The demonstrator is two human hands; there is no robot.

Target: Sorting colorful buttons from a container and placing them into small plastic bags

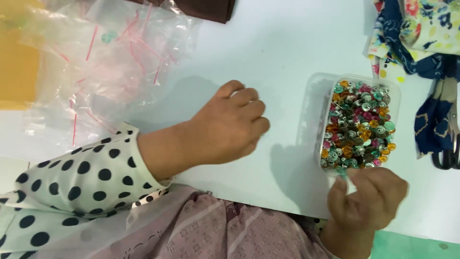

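My left hand [225, 127] rests knuckles-up on the white table [278, 52], fingers curled in, with nothing visible in it. My right hand [366, 196] hovers at the near end of a clear plastic box [314, 103] filled with several small colourful metallic buttons [359, 127]. Its thumb and fingers pinch something small and pale, too blurred to name. My left sleeve [72, 184] is white with black dots.
A heap of small clear zip bags with red seals [103, 62] lies at the far left over a yellow surface [17, 67]. Patterned blue and floral cloth [421, 38] and black scissor handles [448, 156] lie at the right. A dark brown object [206, 9] lies at the top edge.
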